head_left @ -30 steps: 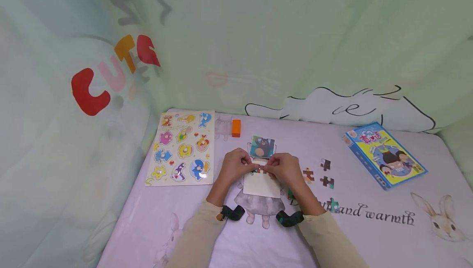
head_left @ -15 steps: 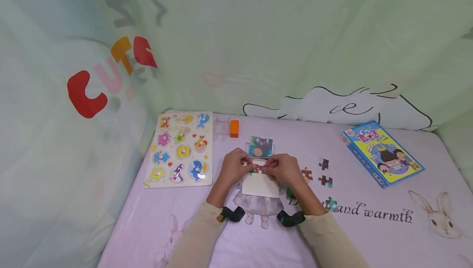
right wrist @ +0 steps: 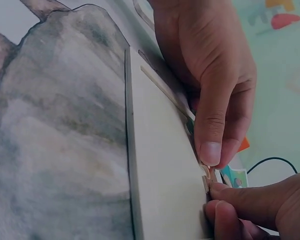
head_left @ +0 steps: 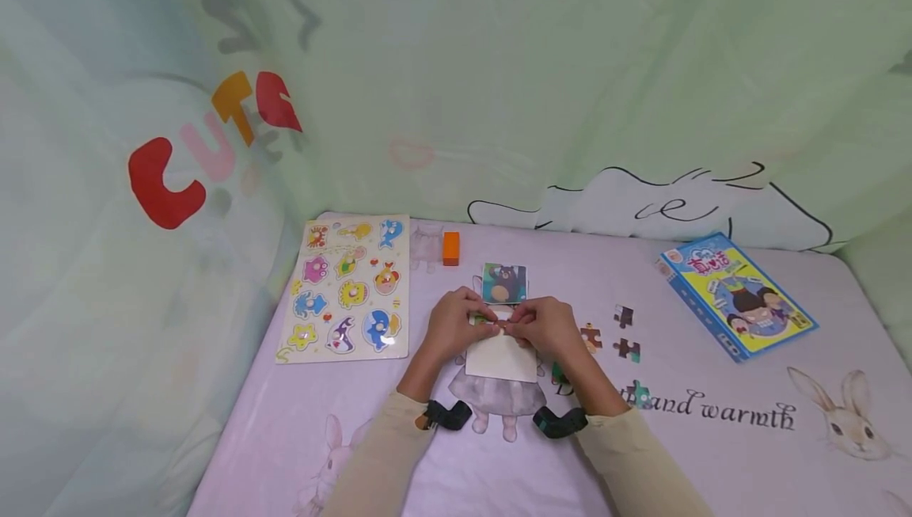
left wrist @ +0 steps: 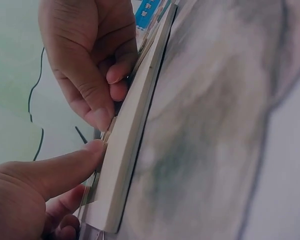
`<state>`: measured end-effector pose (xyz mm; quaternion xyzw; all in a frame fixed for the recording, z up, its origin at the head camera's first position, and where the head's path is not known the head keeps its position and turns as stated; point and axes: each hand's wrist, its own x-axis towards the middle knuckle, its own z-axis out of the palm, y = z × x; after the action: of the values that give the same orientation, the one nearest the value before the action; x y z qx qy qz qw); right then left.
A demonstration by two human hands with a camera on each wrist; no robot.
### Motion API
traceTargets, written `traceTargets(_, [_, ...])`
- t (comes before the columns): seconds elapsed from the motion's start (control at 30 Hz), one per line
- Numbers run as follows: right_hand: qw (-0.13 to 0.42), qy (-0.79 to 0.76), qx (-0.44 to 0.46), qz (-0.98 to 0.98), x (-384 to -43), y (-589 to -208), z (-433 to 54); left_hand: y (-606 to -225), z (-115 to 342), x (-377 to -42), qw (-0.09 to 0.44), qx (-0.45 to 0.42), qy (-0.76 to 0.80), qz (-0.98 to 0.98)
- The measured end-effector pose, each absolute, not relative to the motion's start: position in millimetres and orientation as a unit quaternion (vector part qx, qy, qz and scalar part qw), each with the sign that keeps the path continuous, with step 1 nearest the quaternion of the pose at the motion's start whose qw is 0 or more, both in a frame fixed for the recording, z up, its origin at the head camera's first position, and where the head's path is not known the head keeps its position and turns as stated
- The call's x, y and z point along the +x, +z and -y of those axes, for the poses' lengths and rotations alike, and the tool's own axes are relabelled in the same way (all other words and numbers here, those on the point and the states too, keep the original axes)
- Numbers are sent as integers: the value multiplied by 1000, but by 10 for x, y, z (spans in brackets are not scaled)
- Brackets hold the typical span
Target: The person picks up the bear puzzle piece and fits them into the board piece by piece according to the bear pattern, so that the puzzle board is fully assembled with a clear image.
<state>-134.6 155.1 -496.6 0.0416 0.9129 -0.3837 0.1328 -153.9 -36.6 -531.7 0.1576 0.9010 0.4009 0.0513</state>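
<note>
A pale wooden puzzle tray [head_left: 502, 359] lies before me, bare over most of its surface. At its far edge both hands meet over small brown jigsaw pieces [head_left: 503, 325]. My left hand [head_left: 452, 325] pinches a piece between thumb and forefinger. Close against it, my right hand [head_left: 550, 327] pinches a brown piece, its thumb beside the left thumb. In the right wrist view, a sliver of jigsaw piece [right wrist: 212, 173] shows between the fingertips. A green piece [head_left: 480, 319] lies under the left fingers. Just beyond the tray is a square bear picture [head_left: 505, 284].
Loose jigsaw pieces [head_left: 628, 349] lie to the right, one partly behind my right forearm. A knob puzzle board [head_left: 343, 289] with sea animals stands at left. An orange block [head_left: 451, 248] sits behind. At right lies a blue and yellow box [head_left: 741, 295].
My left thumb has slid right along the pieces towards the right hand, uncovering a green piece. The right hand stays almost in place. The head view has shifted slightly.
</note>
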Motion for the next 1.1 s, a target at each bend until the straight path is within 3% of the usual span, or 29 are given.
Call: traceTargets(1.1, [118,-393,50,-910,-1290,-4908,-1661,-5301,347,-1532,59,127,411,-901])
